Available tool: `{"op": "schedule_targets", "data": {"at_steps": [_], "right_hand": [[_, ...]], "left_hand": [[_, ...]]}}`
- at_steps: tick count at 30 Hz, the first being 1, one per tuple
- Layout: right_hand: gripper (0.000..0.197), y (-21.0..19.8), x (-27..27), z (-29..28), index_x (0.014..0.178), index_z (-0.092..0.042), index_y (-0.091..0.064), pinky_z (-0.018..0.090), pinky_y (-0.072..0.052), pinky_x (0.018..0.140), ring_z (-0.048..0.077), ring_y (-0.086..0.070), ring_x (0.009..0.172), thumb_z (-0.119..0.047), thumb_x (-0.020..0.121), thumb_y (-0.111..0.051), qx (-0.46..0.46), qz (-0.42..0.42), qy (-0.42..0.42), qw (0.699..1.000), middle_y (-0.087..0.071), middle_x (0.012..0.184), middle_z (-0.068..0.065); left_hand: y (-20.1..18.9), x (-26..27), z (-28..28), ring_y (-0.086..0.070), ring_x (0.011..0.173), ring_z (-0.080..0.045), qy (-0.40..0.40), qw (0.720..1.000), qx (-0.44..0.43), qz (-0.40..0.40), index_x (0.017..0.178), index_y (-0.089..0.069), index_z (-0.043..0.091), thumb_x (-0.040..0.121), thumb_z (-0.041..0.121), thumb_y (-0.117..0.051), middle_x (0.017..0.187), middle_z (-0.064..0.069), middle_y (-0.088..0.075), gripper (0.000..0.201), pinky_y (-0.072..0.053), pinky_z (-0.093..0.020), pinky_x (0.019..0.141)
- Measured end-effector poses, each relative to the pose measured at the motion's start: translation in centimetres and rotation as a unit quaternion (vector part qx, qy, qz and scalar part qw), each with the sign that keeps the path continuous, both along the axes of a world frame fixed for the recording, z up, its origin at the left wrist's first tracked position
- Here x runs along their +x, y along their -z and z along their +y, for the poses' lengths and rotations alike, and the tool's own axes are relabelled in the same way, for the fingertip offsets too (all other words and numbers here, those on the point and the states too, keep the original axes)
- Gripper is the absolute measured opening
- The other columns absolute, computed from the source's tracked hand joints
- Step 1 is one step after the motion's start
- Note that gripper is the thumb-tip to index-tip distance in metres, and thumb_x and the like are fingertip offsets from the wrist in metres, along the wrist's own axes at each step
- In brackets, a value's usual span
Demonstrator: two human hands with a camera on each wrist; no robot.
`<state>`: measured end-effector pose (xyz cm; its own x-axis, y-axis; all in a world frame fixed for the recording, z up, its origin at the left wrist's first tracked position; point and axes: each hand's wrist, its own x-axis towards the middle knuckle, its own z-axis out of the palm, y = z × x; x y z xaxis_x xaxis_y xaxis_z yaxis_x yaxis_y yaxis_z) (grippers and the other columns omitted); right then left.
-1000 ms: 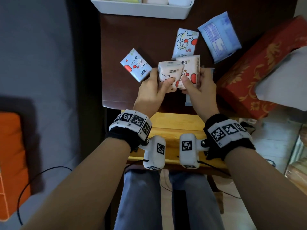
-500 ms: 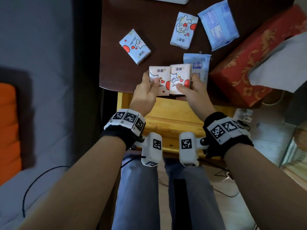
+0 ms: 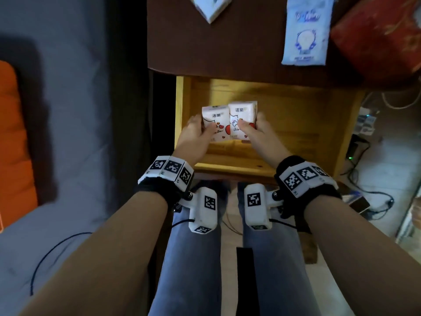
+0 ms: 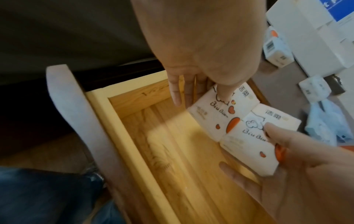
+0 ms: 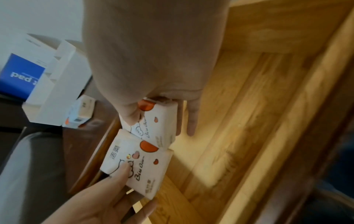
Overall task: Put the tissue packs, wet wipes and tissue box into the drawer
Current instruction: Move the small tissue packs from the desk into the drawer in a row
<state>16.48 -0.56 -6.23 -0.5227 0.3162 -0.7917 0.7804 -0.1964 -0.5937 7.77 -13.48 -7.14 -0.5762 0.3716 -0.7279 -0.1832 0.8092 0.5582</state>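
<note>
Tissue packs, two white ones with red hearts, sit side by side over the open wooden drawer (image 3: 296, 124) in your head view: your left hand (image 3: 196, 137) pinches the left pack (image 3: 214, 124), your right hand (image 3: 259, 135) pinches the right pack (image 3: 242, 115). On the dark bench (image 3: 239, 42) above lie one blue-white pack (image 3: 209, 5), one wet wipes pouch (image 3: 305, 33) and one red tissue box (image 3: 382, 35).

Left wrist view: your thumb presses the near pack (image 4: 220, 115), fingers (image 4: 176, 91) straight behind it.

Right wrist view: both packs touch edge to edge above the drawer floor (image 5: 239, 121).
</note>
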Motion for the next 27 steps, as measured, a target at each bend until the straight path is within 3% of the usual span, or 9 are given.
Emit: {"op": "schedule_targets", "data": {"at_steps": [3, 7, 9, 12, 15, 17, 21, 23, 27], "right_hand": [[0.023, 2.4, 0.9, -1.4, 0.115, -0.009, -0.047, 0.018, -0.044, 0.069, 0.016, -0.054, 0.095, -0.019, 0.095, -0.050, 0.014, -0.016, -0.024, 0.999, -0.057, 0.108, 0.004], [0.038, 5.5, 2.2, -2.3, 0.126, -0.007, -0.044, 0.029, -0.049, 0.086, 0.023, -0.058, 0.110, -0.012, 0.091, -0.056, 0.031, -0.042, -0.014, 0.999, -0.059, 0.125, 0.012], [0.040, 6.9, 2.8, -2.2, 0.126, -0.007, -0.043, 0.025, -0.049, 0.080, 0.023, -0.058, 0.111, -0.009, 0.089, -0.058, 0.049, -0.051, -0.015, 0.997, -0.058, 0.127, 0.013], [0.048, 9.0, 3.3, -1.7, 0.130, -0.008, -0.037, 0.023, -0.051, 0.075, 0.022, -0.058, 0.110, -0.006, 0.087, -0.060, 0.077, -0.073, -0.035, 0.994, -0.056, 0.130, 0.013], [0.056, 10.7, 3.3, -1.5, 0.136, -0.009, -0.031, 0.032, -0.051, 0.091, 0.028, -0.055, 0.119, -0.006, 0.088, -0.059, 0.088, -0.092, -0.050, 0.991, -0.053, 0.134, 0.015], [0.054, 11.8, 3.1, -1.5, 0.135, -0.009, -0.033, 0.036, -0.050, 0.095, 0.028, -0.054, 0.120, -0.006, 0.088, -0.059, 0.087, -0.102, -0.068, 0.989, -0.053, 0.134, 0.014], [0.047, 12.9, 2.9, -1.6, 0.130, -0.010, -0.040, 0.036, -0.050, 0.096, 0.027, -0.053, 0.120, -0.006, 0.087, -0.059, 0.088, -0.131, -0.100, 0.982, -0.054, 0.131, 0.012], [0.047, 12.9, 2.8, -1.5, 0.132, -0.011, -0.041, 0.027, -0.046, 0.088, 0.026, -0.052, 0.121, -0.005, 0.088, -0.057, 0.109, -0.145, -0.112, 0.977, -0.054, 0.133, 0.010], [0.049, 12.2, 2.6, -1.5, 0.135, -0.015, -0.040, 0.023, -0.043, 0.079, 0.027, -0.053, 0.119, -0.006, 0.090, -0.054, 0.151, -0.157, -0.125, 0.968, -0.049, 0.136, 0.013]], "left_hand": [[2.3, 0.6, -1.5, -0.059, 0.105, -0.030, 0.037, 0.998, -0.026, 0.033, 0.117, -0.052, 0.003, 0.095, 0.028, -0.048, 0.117, -0.016, -0.061, 0.033, -0.049, -0.045, 0.092], [5.7, 1.6, -1.8, -0.061, 0.102, -0.032, 0.093, 0.990, -0.064, 0.086, 0.114, -0.054, 0.003, 0.094, 0.028, -0.050, 0.114, -0.016, -0.064, 0.032, -0.051, -0.041, 0.087], [7.2, 2.1, -1.4, -0.063, 0.102, -0.031, 0.111, 0.984, -0.090, 0.109, 0.111, -0.055, 0.005, 0.094, 0.028, -0.050, 0.113, -0.015, -0.065, 0.030, -0.050, -0.037, 0.084], [9.2, 2.6, -0.8, -0.063, 0.104, -0.033, 0.124, 0.979, -0.113, 0.115, 0.113, -0.054, 0.007, 0.094, 0.029, -0.050, 0.116, -0.015, -0.064, 0.030, -0.051, -0.038, 0.088], [10.8, 3.1, -0.8, -0.061, 0.109, -0.034, 0.128, 0.977, -0.136, 0.100, 0.117, -0.052, 0.006, 0.094, 0.029, -0.052, 0.119, -0.017, -0.062, 0.033, -0.051, -0.040, 0.092], [11.7, 3.3, -1.0, -0.058, 0.112, -0.036, 0.132, 0.974, -0.157, 0.092, 0.121, -0.051, 0.006, 0.094, 0.029, -0.052, 0.122, -0.019, -0.061, 0.036, -0.048, -0.041, 0.094], [12.3, 3.3, -1.2, -0.055, 0.116, -0.035, 0.139, 0.964, -0.211, 0.077, 0.122, -0.051, 0.004, 0.094, 0.024, -0.051, 0.125, -0.019, -0.057, 0.034, -0.047, -0.039, 0.095], [11.9, 3.0, -1.4, -0.055, 0.117, -0.035, 0.121, 0.966, -0.215, 0.077, 0.121, -0.051, 0.003, 0.093, 0.019, -0.052, 0.125, -0.018, -0.057, 0.032, -0.047, -0.040, 0.095], [9.2, 1.9, -1.6, -0.061, 0.105, -0.034, 0.100, 0.973, -0.124, 0.168, 0.119, -0.056, 0.006, 0.091, 0.011, -0.051, 0.119, -0.016, -0.061, 0.028, -0.051, -0.038, 0.089]]}}
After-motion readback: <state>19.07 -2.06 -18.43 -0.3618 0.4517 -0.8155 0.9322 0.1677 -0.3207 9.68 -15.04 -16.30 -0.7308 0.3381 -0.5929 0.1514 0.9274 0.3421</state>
